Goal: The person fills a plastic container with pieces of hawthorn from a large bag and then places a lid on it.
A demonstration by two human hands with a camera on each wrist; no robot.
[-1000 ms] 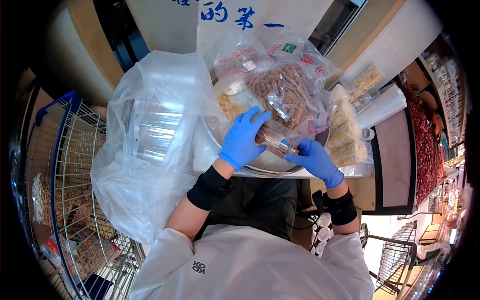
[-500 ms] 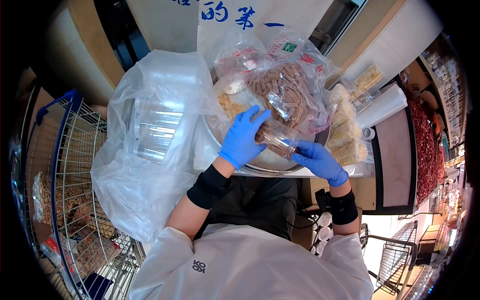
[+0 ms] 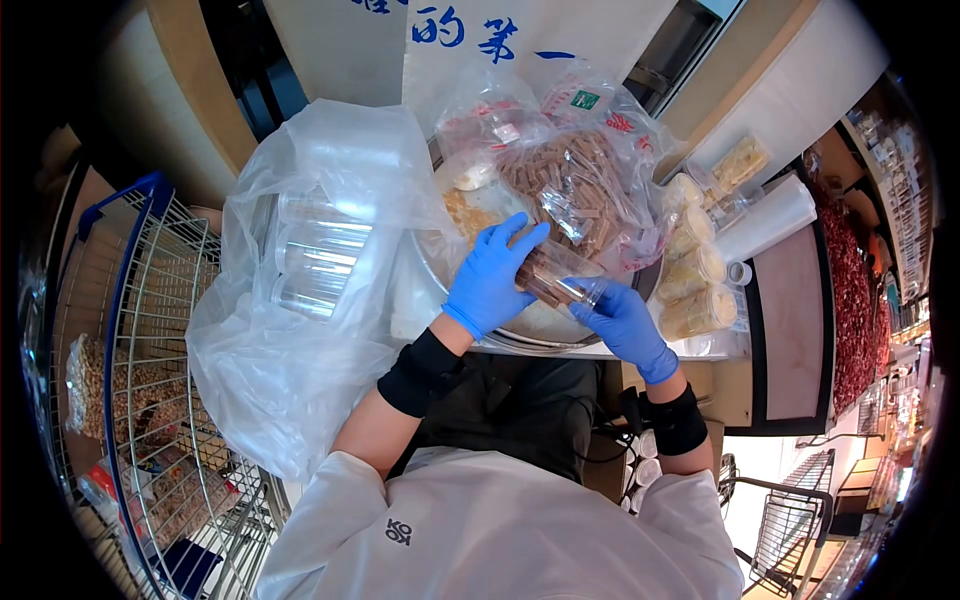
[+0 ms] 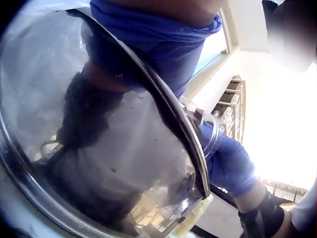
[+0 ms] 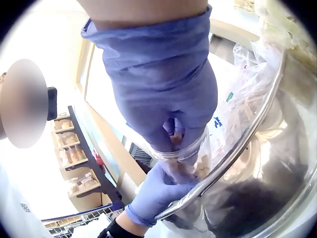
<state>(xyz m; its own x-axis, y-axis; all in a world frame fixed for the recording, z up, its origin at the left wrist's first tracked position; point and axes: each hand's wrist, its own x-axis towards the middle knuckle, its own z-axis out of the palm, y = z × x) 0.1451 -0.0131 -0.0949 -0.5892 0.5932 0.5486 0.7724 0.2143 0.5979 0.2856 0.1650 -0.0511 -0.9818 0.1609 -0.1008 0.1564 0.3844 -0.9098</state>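
Note:
A clear plastic jar [image 3: 562, 276] with brown flat sticks inside lies tilted over the large round metal tray [image 3: 540, 335], its mouth to the right. My blue-gloved left hand [image 3: 492, 280] grips the jar's body from the left. My gloved right hand [image 3: 632, 328] is at the mouth; in the right wrist view its fingers [image 5: 195, 131] reach to the rim, with something brown between them. I cannot tell whether they pinch it. Just beyond the jar, a clear bag of brown sticks [image 3: 570, 185] lies on the tray.
Left of the tray, a big translucent bag [image 3: 290, 390] holds several clear jars [image 3: 320, 255]. Several filled jars [image 3: 697, 310] stand on the right, near a plastic roll [image 3: 775, 215]. A shopping cart [image 3: 150, 330] stands at far left. Pale yellow bits [image 3: 468, 212] lie on the tray.
Brown pieces showed by the right fingers at the jar's mouth; they no longer show there in the head view. The right hand shifted slightly right, then back against the rim. The left hand keeps its grip.

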